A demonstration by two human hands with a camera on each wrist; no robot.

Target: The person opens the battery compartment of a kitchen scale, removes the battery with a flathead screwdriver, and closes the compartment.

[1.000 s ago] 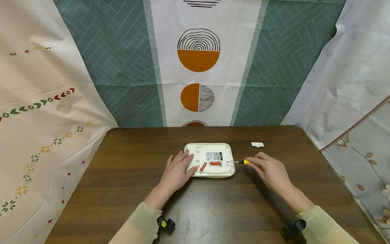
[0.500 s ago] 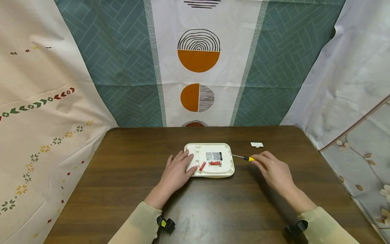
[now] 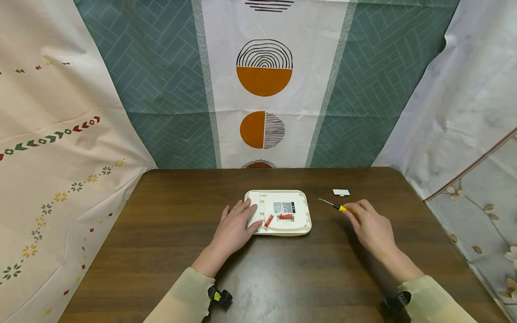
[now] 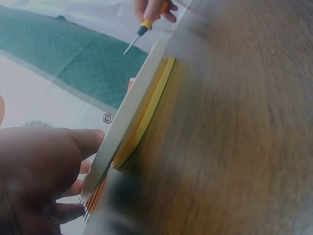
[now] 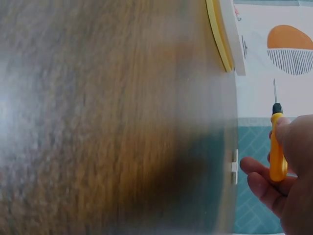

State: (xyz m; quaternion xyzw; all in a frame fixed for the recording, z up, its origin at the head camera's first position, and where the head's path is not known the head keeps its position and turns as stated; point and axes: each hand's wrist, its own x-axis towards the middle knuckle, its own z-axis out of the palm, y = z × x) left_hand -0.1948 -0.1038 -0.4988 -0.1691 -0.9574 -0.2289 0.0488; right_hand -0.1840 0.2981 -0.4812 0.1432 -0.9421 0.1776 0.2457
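On the table lies a white rounded device (image 3: 299, 227) with a printed label facing up; a yellow part shows beneath it in both wrist views. My left hand (image 3: 237, 225) rests on the device's left end, thumb near the front edge. One red battery (image 3: 286, 216) sits in the small compartment. Another red battery (image 3: 269, 220) lies slantwise on the device, close to my left thumb. My right hand (image 3: 373, 229) holds a yellow-and-black screwdriver (image 5: 278, 147) by its handle, right of the device. The screwdriver's thin metal tip points left and is apart from the device.
A small white cover (image 3: 341, 192) with a tab lies on the table beyond my right hand. The brown wooden table (image 3: 181, 202) ends at a patterned curtain (image 3: 161, 89) at the back. More cloth hangs along both sides.
The screwdriver tip has lifted off the device's right part and moved right, away from its edge. My right hand has shifted right with it. The left hand and batteries stay put.
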